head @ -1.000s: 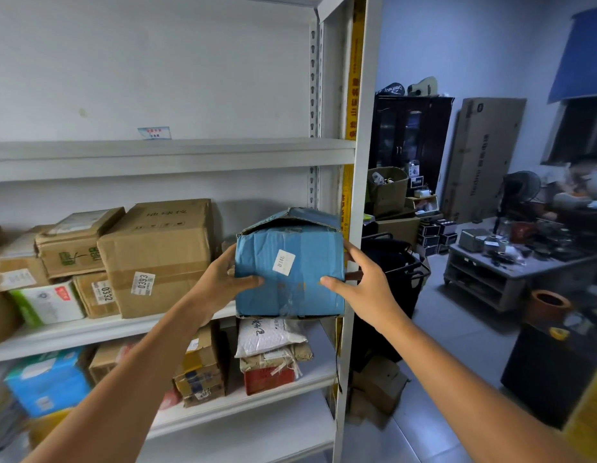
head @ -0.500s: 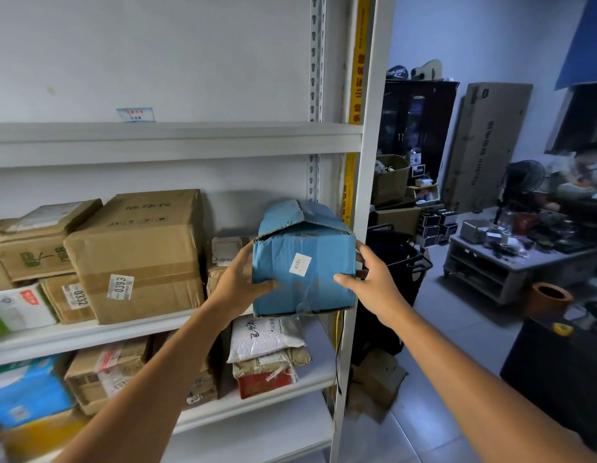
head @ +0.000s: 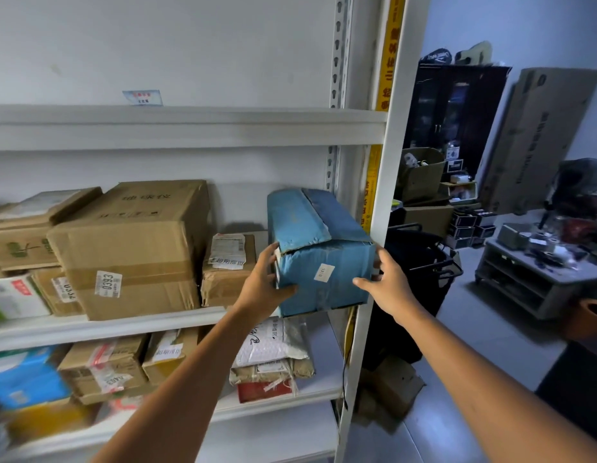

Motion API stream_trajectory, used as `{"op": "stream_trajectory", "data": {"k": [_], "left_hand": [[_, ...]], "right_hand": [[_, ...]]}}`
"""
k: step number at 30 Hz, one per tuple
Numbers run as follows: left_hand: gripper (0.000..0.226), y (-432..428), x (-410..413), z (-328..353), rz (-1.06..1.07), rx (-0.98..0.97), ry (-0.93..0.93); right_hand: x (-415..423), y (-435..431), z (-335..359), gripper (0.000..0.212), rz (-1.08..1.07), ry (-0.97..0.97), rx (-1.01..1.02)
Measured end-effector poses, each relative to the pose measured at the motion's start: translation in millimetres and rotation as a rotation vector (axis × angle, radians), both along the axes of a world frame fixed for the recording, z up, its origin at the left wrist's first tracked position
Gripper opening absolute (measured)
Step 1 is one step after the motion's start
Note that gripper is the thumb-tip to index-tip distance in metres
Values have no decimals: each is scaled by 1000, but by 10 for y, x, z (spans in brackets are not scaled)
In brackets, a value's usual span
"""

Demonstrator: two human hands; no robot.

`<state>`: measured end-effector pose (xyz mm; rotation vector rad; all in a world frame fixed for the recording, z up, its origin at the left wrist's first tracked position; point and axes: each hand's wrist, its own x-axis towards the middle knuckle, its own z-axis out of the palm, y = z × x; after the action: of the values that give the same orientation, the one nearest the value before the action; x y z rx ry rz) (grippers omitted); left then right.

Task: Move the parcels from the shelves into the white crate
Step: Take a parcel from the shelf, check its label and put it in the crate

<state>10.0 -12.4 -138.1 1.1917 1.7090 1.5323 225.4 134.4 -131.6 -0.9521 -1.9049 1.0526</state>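
Head view puts the blue box [head: 324,262] in front of me, at the right end of the middle shelf [head: 123,325], hard against the white upright post [head: 380,228]. I have both hands clamped on it. My left hand [head: 263,285] grips the left side, thumb lying across the front face and fingers out of sight behind the edge. My right hand [head: 387,282] grips the right side, thumb on the front face near the lower corner and fingers wrapped round the corner. The box's front end hangs out past the shelf's front lip. I cannot tell whether its back end rests on the board. One top flap stands slightly raised, and a small white label sits on the front face.

Just left of the box is a small brown parcel [head: 227,272] with a paper slip on it. Beside that stands a big brown carton [head: 130,248] labelled 0393. A white mailing bag [head: 273,339] lies on the shelf below, under the blue box. Beyond the post there is a black trolley [head: 420,262] and, further right, a low grey worktop [head: 541,279].
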Motion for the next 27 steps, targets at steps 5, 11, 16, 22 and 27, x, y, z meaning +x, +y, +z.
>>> {"op": "stream_trajectory", "data": {"k": [5,11,16,22,27], "left_hand": [[104,72,-103,-53,-19,-44,8],[65,-368,7,148,71,-269,389],[47,-904,-284,127,191,-291,502],[44,-1359,-627,78,274,-351,567],[46,-1529,-716,53,294,-340,535]], "right_hand": [[21,13,96,71,-7,-10,-52],[56,-320,257,54,-80,-109,-55],[46,-796,273,53,-250,-210,93],[-292,-1464,430,33,-192,-217,369],[-781,-1815,537,43,30,-296,353]]}}
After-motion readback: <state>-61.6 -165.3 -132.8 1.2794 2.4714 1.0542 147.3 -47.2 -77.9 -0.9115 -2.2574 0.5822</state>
